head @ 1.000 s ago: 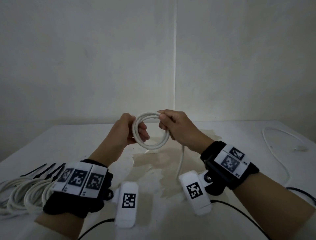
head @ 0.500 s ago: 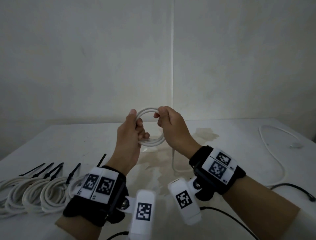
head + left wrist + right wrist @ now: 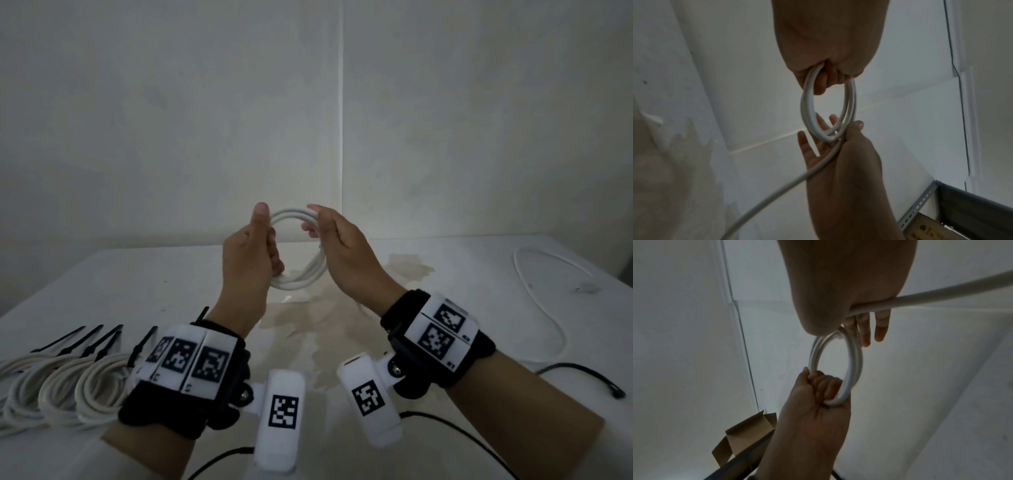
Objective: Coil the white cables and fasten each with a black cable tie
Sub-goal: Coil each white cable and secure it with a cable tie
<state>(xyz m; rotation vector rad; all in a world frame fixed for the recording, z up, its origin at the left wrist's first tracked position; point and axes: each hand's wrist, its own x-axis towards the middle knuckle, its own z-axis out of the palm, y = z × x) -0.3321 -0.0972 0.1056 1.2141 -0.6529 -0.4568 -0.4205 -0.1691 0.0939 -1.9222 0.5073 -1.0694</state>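
Right hand (image 3: 346,253) newly splayed; white coil (image 3: 298,253) round, double-looped.

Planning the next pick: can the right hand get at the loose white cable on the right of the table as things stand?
Probably not yet. The path to the loose cable looks clear, but the right hand is busy steadying the coil and its tail, gripped by the left hand.
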